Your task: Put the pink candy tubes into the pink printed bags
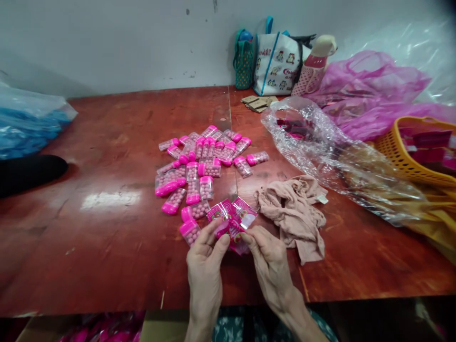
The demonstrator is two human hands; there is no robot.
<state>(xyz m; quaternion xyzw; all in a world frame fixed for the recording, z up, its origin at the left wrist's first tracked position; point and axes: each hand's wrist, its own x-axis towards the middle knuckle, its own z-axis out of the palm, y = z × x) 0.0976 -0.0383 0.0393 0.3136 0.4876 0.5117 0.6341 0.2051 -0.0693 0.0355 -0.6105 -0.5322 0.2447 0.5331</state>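
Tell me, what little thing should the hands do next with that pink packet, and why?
Probably pull the pink packet open a little wider. The left hand and right hand both pinch its near edge, and a pink-capped bottle lies right beside them, seemingly waiting to slide in.

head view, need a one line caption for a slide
Both hands, left and right, hold a pink packet over a red table, beside a pile of pink-capped vials.

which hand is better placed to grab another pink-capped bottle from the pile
Probably the left hand: it lies right beside the nearest pink-capped bottle. The right hand lies nearer the beige cloth.
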